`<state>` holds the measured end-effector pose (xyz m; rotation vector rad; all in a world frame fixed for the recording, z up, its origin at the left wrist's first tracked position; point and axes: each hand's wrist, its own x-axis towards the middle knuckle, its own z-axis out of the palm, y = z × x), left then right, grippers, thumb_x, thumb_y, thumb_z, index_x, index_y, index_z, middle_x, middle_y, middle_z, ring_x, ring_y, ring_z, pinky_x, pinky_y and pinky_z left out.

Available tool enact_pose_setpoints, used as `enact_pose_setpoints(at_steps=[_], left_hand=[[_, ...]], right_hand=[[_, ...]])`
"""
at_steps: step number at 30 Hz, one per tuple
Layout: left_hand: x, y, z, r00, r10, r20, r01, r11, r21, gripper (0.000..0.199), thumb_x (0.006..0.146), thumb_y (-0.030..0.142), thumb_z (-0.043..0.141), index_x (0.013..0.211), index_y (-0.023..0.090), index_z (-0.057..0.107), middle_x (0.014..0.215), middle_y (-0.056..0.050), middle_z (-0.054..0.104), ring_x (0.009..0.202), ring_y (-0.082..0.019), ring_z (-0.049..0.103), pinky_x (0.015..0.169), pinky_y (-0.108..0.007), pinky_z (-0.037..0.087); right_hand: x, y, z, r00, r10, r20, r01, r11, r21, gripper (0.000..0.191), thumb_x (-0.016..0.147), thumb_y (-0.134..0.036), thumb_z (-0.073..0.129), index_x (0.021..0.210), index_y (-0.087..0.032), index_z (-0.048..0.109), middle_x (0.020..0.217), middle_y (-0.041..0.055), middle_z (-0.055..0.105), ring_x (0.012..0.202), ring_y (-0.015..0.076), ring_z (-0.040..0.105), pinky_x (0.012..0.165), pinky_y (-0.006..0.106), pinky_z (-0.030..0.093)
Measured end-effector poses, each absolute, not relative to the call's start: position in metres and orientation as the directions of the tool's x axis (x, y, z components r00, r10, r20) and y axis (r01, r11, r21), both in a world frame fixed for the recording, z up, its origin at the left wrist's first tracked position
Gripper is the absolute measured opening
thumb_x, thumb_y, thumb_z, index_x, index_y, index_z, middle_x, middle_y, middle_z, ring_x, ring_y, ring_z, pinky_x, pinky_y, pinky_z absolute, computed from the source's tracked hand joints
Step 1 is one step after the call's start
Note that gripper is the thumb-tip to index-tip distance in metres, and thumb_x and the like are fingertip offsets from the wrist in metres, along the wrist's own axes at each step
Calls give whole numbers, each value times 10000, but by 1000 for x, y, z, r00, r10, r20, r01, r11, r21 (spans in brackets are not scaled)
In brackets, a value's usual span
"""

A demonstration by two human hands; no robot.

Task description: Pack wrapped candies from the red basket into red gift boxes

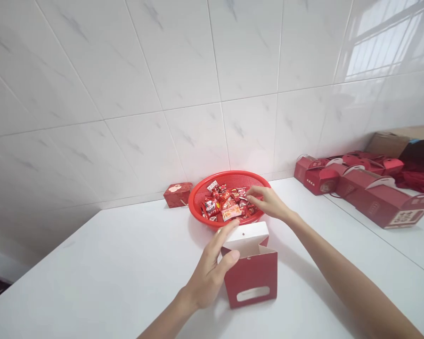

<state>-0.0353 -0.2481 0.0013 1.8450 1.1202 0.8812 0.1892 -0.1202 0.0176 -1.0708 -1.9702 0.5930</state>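
Just in front of the red basket (240,180), the left hand (210,269) has its thumb and fingers clasped about an open-topped box (252,275). Over the basket's right side, the right hand (271,203) reaches among wrapped sweets (230,213); whether its fingertips pinch one cannot be told.

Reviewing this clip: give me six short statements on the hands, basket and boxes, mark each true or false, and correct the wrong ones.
1. The left hand is holding the carton near its top. True.
2. The carton's top is closed. False: it is open.
3. The right hand is at the sweets in the basket. True.
4. The basket is blue. False: it is red.
5. The small box is inside the basket. False: the small box is on the table, left of the basket.
6. Several red boxes lie right of the basket. True.
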Motion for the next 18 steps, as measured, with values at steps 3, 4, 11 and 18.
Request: enact_pose_setpoints(at_steps=[3, 4, 11, 18], left_hand=[[-39, -242, 5, 392, 893, 222, 303, -353, 885, 643, 974, 561, 435, 1562, 318, 343, 1605, -64, 384, 1481, -322, 332, 1191, -509, 331], [-41, -237, 7, 388, 879, 276, 259, -391, 883, 647, 979, 575, 413, 1566, 319, 328, 1595, -73, 400, 1448, -315, 390, 1180, -497, 354], [-59, -159, 34, 330, 889, 318, 332, -425, 842, 509, 919, 517, 544, 1293, 181, 627, 1293, -133, 674, 1108, -291, 669, 996, -426, 525], [-30, -64, 29, 593, 797, -115, 757, -503, 417, 449, 859, 360, 558, 1259, 181, 657, 1367, -98, 643, 1265, -293, 586, 1109, -392, 420]], right_hand=[[185, -99, 12, -272, 893, 358, 590, 449, -671, 139, 902, -191, 525, 833, -167, 643, 902, 66, 741, 843, 183, 672, 778, 285, 471], [184, -95, 13, -268, 910, 315, 645, 413, -643, 141, 906, -195, 525, 845, -168, 650, 920, 67, 744, 852, 182, 671, 764, 277, 463], [171, -83, 22, -210, 978, 4, 869, 189, -457, 181, 905, -337, 579, 952, -198, 685, 1039, 89, 757, 998, 262, 690, 717, 304, 447], [163, -85, 19, -154, 985, -76, 954, 128, -271, 282, 952, -398, 522, 1083, -193, 664, 1133, 135, 732, 1115, 308, 666, 856, 362, 470]])
